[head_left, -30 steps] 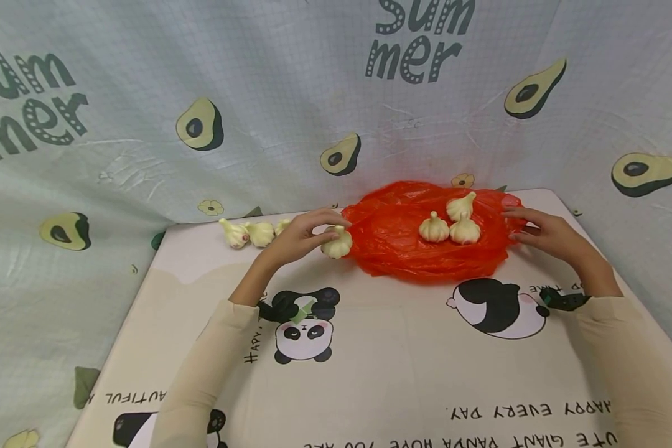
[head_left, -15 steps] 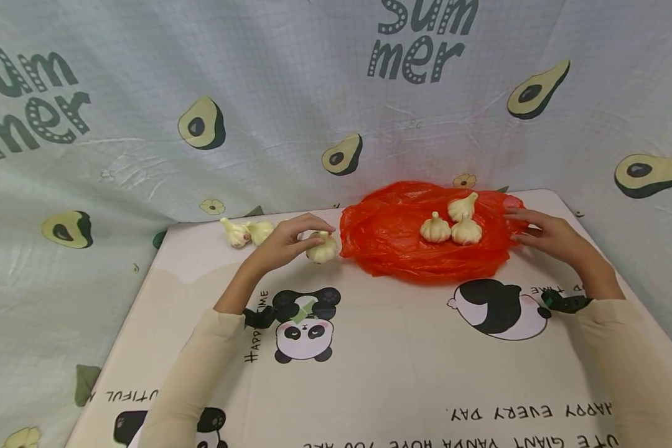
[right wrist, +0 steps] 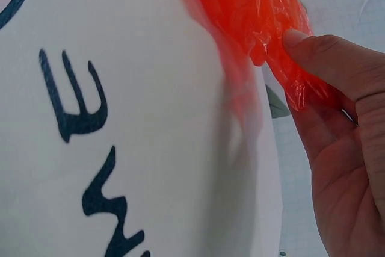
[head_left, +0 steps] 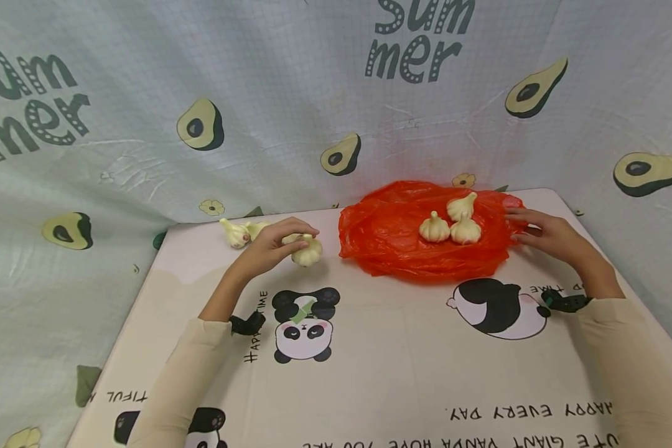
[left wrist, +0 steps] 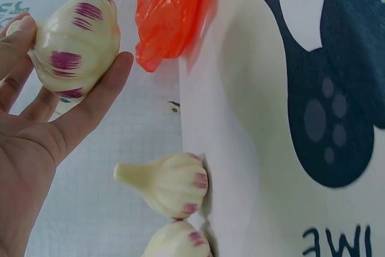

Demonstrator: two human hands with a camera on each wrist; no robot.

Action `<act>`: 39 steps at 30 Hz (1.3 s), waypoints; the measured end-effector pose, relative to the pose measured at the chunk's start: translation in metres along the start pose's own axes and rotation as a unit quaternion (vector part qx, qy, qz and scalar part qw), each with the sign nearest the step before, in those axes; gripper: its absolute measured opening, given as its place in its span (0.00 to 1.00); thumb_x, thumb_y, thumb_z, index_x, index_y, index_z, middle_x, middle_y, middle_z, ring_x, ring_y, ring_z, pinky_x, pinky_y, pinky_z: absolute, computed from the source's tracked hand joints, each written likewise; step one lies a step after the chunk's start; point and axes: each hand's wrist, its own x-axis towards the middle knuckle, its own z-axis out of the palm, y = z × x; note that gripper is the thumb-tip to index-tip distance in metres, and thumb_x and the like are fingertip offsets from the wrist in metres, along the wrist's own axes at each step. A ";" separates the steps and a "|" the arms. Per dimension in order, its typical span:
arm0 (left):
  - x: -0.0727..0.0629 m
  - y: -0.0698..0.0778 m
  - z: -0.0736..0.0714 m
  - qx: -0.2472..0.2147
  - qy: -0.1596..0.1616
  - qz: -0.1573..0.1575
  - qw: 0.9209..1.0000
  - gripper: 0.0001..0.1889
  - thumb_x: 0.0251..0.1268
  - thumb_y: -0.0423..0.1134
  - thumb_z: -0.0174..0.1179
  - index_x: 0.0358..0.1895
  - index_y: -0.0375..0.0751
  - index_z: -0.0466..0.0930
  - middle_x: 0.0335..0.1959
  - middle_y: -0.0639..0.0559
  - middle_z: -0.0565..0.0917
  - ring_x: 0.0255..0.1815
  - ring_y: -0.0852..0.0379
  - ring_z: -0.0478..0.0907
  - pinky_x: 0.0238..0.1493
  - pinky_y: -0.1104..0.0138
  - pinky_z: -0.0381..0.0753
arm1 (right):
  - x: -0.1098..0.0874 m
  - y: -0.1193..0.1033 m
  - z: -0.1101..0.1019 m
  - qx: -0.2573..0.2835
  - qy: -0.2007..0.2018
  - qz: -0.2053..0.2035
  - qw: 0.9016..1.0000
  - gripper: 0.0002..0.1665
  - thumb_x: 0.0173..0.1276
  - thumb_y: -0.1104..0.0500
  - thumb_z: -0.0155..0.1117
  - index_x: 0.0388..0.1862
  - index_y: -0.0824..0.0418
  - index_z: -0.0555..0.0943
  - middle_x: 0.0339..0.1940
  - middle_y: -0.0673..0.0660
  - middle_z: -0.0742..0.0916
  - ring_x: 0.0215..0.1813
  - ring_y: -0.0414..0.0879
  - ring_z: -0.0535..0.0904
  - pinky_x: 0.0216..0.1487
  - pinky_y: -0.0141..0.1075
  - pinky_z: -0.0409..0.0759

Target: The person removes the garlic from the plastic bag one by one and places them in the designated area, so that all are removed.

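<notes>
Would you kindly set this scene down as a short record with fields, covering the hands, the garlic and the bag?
Left hand: holds a garlic bulb, apart from the bag
Right hand: grips the bag's right edge
Bag: red plastic, crumpled
Bulbs on bag: three, close together
Bulbs at far left: at least two; the left hand may hide more
Table: pale, with panda prints and lettering
Backdrop: avocado prints and the word "summer"
</notes>
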 end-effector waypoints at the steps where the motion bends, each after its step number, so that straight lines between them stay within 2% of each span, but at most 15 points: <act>1: -0.001 0.000 -0.001 0.001 0.001 0.000 1.000 0.14 0.68 0.27 0.64 0.56 0.36 0.84 0.54 0.42 0.85 0.59 0.52 0.78 0.63 0.66 0.77 | 0.000 0.000 0.000 0.000 -0.002 0.004 1.000 0.32 0.71 0.66 0.67 0.72 0.66 0.71 0.74 0.70 0.71 0.72 0.72 0.65 0.55 0.22 0.70; 5: -0.005 -0.002 -0.004 0.005 0.004 0.009 1.000 0.15 0.68 0.26 0.64 0.56 0.36 0.84 0.54 0.41 0.84 0.60 0.54 0.77 0.63 0.65 0.77 | -0.001 -0.001 -0.001 -0.003 -0.008 0.016 1.000 0.34 0.71 0.65 0.66 0.74 0.66 0.69 0.73 0.71 0.71 0.71 0.72 0.65 0.62 0.50 0.76; 7: -0.007 -0.003 -0.005 0.007 0.007 0.014 1.000 0.15 0.68 0.25 0.63 0.56 0.36 0.84 0.54 0.41 0.84 0.59 0.55 0.77 0.63 0.67 0.76 | -0.001 -0.001 -0.001 -0.003 -0.011 0.023 1.000 0.34 0.72 0.65 0.66 0.75 0.66 0.68 0.73 0.72 0.71 0.71 0.73 0.64 0.60 0.63 0.71; 13: -0.010 -0.003 -0.008 0.007 0.012 0.018 1.000 0.15 0.68 0.24 0.62 0.56 0.35 0.84 0.54 0.38 0.84 0.59 0.55 0.77 0.61 0.70 0.77 | -0.003 -0.001 0.000 0.010 -0.015 0.029 0.999 0.36 0.74 0.61 0.65 0.77 0.64 0.66 0.73 0.74 0.70 0.70 0.74 0.64 0.59 0.63 0.72; 18: -0.016 -0.003 -0.012 0.016 0.018 0.009 1.000 0.15 0.68 0.25 0.63 0.56 0.36 0.84 0.55 0.41 0.84 0.59 0.60 0.76 0.56 0.74 0.77 | -0.004 -0.001 -0.001 0.006 -0.013 0.034 0.999 0.36 0.74 0.58 0.65 0.77 0.63 0.66 0.73 0.73 0.70 0.69 0.73 0.66 0.59 0.64 0.74; 23: -0.023 -0.004 -0.016 0.015 0.027 0.020 0.999 0.15 0.67 0.23 0.62 0.56 0.30 0.82 0.56 0.40 0.84 0.61 0.63 0.76 0.58 0.74 0.75 | -0.005 0.000 -0.004 0.008 -0.014 0.036 0.999 0.36 0.74 0.58 0.65 0.77 0.64 0.66 0.73 0.73 0.70 0.68 0.74 0.67 0.59 0.64 0.73; 31: -0.035 -0.006 -0.025 0.011 0.042 0.035 0.998 0.15 0.66 0.19 0.60 0.55 0.28 0.82 0.53 0.33 0.83 0.60 0.64 0.75 0.59 0.75 0.75 | -0.005 0.000 -0.004 0.004 -0.009 0.019 1.000 0.35 0.73 0.60 0.67 0.76 0.63 0.68 0.73 0.72 0.71 0.70 0.72 0.66 0.57 0.52 0.74; 36: -0.044 -0.010 -0.030 0.024 0.052 0.042 0.997 0.15 0.64 0.18 0.61 0.53 0.27 0.82 0.50 0.39 0.85 0.58 0.64 0.76 0.57 0.74 0.75 | -0.004 -0.001 -0.004 0.004 -0.005 0.015 1.000 0.35 0.71 0.63 0.68 0.75 0.63 0.69 0.72 0.72 0.72 0.70 0.72 0.66 0.58 0.46 0.74; 39: -0.051 -0.014 -0.032 0.025 0.053 0.039 0.998 0.16 0.64 0.18 0.61 0.54 0.30 0.83 0.50 0.43 0.85 0.56 0.63 0.77 0.56 0.74 0.76 | -0.004 -0.001 -0.004 0.005 -0.004 0.015 1.000 0.34 0.71 0.64 0.68 0.74 0.63 0.70 0.72 0.72 0.73 0.70 0.71 0.67 0.58 0.40 0.74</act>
